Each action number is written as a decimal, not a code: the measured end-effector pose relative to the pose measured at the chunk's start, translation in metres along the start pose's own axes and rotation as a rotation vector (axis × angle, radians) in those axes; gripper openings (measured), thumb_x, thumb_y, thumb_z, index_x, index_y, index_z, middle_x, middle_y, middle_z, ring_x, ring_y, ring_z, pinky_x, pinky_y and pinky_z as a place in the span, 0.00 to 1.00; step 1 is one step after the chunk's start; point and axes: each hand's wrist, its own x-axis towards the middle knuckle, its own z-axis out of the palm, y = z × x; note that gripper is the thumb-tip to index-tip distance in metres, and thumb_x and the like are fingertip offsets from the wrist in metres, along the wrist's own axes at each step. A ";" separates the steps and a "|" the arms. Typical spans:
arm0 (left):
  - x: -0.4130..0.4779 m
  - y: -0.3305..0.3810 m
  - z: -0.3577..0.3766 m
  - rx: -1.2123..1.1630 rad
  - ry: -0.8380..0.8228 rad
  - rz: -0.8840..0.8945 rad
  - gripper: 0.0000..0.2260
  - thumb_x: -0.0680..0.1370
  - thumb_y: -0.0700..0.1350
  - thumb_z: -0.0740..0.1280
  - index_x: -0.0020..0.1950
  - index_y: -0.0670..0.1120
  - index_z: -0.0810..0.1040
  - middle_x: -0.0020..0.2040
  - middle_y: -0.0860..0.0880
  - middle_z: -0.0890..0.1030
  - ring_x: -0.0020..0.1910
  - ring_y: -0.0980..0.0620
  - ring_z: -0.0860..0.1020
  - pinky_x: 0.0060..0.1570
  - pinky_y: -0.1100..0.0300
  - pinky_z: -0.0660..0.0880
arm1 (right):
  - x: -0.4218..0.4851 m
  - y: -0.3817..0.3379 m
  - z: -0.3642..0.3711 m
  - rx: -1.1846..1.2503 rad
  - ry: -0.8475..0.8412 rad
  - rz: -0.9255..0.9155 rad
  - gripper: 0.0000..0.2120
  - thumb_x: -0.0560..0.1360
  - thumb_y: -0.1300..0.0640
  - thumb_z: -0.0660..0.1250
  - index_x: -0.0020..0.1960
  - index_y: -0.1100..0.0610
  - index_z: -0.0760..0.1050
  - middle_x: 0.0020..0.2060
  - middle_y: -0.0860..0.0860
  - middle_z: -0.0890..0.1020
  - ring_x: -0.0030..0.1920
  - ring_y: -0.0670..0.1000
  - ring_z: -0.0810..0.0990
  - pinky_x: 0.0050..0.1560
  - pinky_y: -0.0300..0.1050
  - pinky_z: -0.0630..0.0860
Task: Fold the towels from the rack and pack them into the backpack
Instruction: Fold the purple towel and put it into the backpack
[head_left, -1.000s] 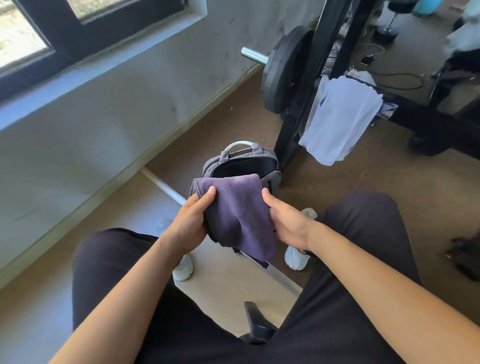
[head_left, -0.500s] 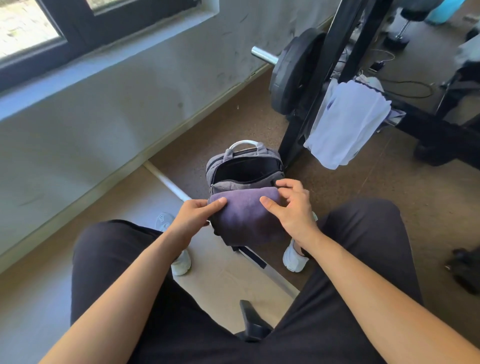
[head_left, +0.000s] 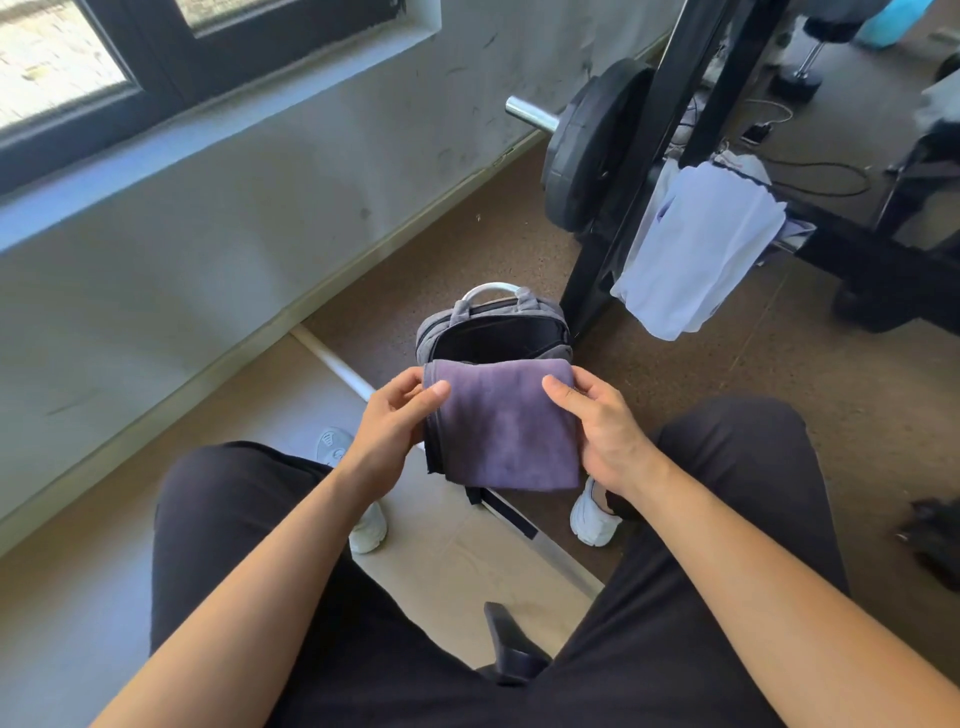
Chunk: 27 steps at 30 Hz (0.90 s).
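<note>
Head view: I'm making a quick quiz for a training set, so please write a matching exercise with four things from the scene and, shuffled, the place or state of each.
Things
1. purple towel
2. white towel
3. backpack
4. weight plate

Places or states
A. on the bar end, beside the rack
B. folded, pinched between the left hand and the right hand
C. standing open on the floor
D. draped over the rack

Pairs: 1-B, 2-D, 3-C, 4-A

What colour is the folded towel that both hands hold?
Dusty purple; the folded towel shows best in the head view.
</note>
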 end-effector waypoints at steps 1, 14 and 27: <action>0.000 0.000 0.000 -0.003 -0.019 -0.036 0.16 0.73 0.56 0.73 0.57 0.51 0.81 0.49 0.49 0.84 0.47 0.50 0.82 0.45 0.57 0.77 | 0.000 0.000 0.000 -0.014 -0.026 0.009 0.12 0.79 0.55 0.70 0.61 0.55 0.80 0.56 0.54 0.85 0.60 0.57 0.83 0.61 0.55 0.80; 0.014 -0.021 -0.004 -0.131 0.044 -0.102 0.30 0.72 0.30 0.76 0.68 0.49 0.71 0.56 0.44 0.86 0.51 0.47 0.85 0.49 0.54 0.82 | 0.002 -0.002 -0.006 -0.408 -0.096 -0.149 0.25 0.76 0.62 0.73 0.65 0.40 0.70 0.60 0.42 0.78 0.61 0.44 0.78 0.57 0.40 0.79; 0.010 -0.017 0.001 -0.238 -0.222 -0.029 0.18 0.73 0.29 0.64 0.60 0.39 0.80 0.53 0.41 0.86 0.50 0.46 0.85 0.50 0.54 0.82 | -0.004 -0.010 -0.011 0.026 -0.145 -0.002 0.09 0.77 0.74 0.60 0.54 0.70 0.77 0.41 0.59 0.81 0.44 0.57 0.81 0.43 0.44 0.81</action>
